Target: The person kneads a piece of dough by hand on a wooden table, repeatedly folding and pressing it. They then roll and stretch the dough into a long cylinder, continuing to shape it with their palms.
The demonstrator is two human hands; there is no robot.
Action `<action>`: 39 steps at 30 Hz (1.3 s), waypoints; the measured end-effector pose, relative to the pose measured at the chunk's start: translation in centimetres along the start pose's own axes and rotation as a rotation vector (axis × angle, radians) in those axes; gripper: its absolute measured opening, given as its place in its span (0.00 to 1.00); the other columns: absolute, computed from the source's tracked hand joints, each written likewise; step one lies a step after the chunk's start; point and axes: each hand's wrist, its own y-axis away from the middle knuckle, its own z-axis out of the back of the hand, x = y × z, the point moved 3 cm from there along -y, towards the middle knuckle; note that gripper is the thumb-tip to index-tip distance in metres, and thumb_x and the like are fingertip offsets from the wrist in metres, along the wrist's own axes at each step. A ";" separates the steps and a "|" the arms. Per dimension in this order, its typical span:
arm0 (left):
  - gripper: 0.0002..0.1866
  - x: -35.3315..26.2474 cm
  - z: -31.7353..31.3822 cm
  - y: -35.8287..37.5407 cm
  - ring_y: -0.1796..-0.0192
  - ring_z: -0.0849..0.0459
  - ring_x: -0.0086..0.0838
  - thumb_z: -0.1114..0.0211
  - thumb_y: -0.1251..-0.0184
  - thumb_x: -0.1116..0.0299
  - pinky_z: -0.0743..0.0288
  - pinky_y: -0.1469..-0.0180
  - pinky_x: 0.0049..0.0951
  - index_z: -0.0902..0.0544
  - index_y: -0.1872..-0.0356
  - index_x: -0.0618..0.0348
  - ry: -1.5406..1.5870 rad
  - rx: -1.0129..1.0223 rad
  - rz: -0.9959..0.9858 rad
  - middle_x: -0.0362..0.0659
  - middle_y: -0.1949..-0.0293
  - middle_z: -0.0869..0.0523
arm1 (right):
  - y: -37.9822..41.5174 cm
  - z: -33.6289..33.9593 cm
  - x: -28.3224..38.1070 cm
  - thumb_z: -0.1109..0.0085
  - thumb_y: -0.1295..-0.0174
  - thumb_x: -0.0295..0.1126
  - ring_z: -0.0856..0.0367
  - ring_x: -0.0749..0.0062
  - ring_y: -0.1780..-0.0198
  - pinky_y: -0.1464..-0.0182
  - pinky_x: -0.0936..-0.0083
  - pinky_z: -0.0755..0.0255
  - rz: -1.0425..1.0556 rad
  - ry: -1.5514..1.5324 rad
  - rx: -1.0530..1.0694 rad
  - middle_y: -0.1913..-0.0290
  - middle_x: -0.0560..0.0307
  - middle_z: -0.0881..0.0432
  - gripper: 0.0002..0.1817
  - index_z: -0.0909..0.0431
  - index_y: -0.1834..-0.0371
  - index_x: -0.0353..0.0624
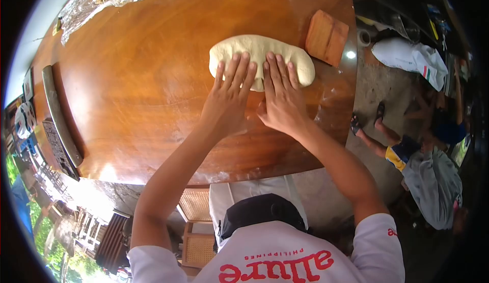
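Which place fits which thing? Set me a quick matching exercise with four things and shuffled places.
1. dough
2. wooden block
3. foil
4. white bag

A. off the table, to the right
B. under the left hand and right hand
C. toward the table's far left
D. beside the dough's right end

Pairs: 1-B, 2-D, 3-C, 4-A

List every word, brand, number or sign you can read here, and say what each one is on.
"allure": large red lettering, upside down in this view, on the front of the white shirt.
"PHILIPPINES": smaller red capitals, also upside down, with the larger word on that shirt.
Red lettering on the right sleeve: only partly visible, not readable in full.
Markings on the white bag: too small and blurred to read.
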 end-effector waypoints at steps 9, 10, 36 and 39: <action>0.43 -0.3 11.9 -5.3 0.21 0.40 0.59 0.27 0.40 0.49 0.46 0.22 0.58 0.29 0.29 0.69 0.450 0.532 0.338 0.61 0.27 0.30 | -6.2 13.4 -3.9 0.44 0.39 0.25 0.35 0.50 0.24 0.24 0.64 0.39 -0.369 -0.695 0.644 0.25 0.38 0.32 0.32 0.33 0.28 0.29; 0.39 -0.7 12.5 -4.6 0.23 0.37 0.61 0.29 0.38 0.49 0.45 0.23 0.59 0.25 0.32 0.68 0.371 0.090 0.230 0.60 0.30 0.26 | -5.4 12.2 -3.3 0.44 0.39 0.25 0.35 0.50 0.24 0.24 0.64 0.39 -0.367 -0.699 0.648 0.25 0.38 0.32 0.32 0.33 0.28 0.29; 0.19 -1.4 -6.2 1.6 0.35 0.24 0.45 0.46 0.23 0.52 0.37 0.30 0.51 0.17 0.44 0.51 -0.084 -0.638 0.050 0.44 0.40 0.18 | 3.5 -3.6 -1.3 0.35 0.38 0.39 0.19 0.59 0.44 0.44 0.60 0.30 0.144 -0.212 -0.613 0.36 0.53 0.20 0.27 0.24 0.33 0.50; 0.17 0.3 -4.9 -1.2 0.38 0.22 0.44 0.46 0.25 0.57 0.36 0.31 0.50 0.17 0.46 0.52 -0.052 -0.617 0.067 0.44 0.42 0.18 | 0.0 -2.8 -2.0 0.38 0.37 0.38 0.18 0.59 0.51 0.51 0.61 0.30 0.089 -0.193 -0.638 0.47 0.54 0.14 0.21 0.19 0.40 0.48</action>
